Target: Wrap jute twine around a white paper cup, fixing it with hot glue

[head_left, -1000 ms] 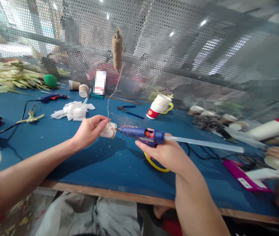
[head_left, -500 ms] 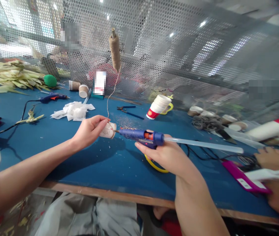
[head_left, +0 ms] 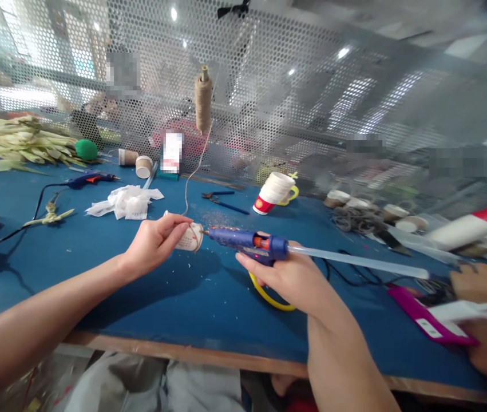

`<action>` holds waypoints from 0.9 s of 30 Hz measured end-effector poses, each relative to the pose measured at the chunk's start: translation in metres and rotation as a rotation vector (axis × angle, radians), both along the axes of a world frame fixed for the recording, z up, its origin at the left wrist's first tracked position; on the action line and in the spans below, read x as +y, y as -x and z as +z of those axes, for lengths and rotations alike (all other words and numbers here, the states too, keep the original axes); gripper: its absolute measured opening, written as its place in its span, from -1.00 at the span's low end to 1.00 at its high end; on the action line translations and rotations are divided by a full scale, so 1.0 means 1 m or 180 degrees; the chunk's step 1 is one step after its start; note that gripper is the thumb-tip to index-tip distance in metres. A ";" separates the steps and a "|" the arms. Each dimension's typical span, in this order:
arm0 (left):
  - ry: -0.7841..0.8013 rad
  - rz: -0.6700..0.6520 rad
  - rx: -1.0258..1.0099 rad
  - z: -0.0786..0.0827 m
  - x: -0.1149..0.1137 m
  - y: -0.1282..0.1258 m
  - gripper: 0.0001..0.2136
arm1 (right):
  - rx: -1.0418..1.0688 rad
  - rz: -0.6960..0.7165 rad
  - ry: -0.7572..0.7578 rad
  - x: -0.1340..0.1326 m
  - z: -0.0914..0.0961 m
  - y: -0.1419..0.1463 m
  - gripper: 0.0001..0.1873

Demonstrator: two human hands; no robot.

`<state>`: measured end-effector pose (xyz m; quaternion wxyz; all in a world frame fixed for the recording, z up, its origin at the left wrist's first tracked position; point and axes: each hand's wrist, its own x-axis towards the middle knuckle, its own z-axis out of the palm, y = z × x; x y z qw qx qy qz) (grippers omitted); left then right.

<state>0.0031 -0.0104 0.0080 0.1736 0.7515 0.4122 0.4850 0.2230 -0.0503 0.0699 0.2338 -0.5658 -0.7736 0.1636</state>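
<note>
My left hand [head_left: 155, 243] is closed on a small white paper cup [head_left: 189, 238] that lies tilted on its side, its base toward the right. Twine [head_left: 188, 186] comes down from a hanging spool [head_left: 203, 103] and reaches the cup at my fingertips; a strand of it shows on the cup near the base. My right hand [head_left: 286, 274] is wrapped round a blue hot glue gun [head_left: 243, 240]. The gun's nozzle meets or nearly meets the cup's base edge; which one I cannot tell. A long clear glue stick [head_left: 359, 260] sticks out of the gun's back.
Behind are pliers [head_left: 226, 201], stacked white cups [head_left: 274, 191] and crumpled white material [head_left: 126, 201]. A second glue gun [head_left: 92, 178] lies left. A yellow ring-shaped thing [head_left: 271, 298] is under my right hand. At right are a purple power strip [head_left: 430, 317] and another person's hand [head_left: 481, 283].
The cup has turned slightly in my left hand, and the twine strand now shows nearer its base. My grip on the glue gun is unchanged. The whole view has shifted a little.
</note>
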 end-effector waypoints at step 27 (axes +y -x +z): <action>0.0065 0.0013 -0.0035 0.001 -0.001 0.000 -0.75 | 0.0004 -0.0070 0.0053 -0.001 0.000 -0.002 -0.76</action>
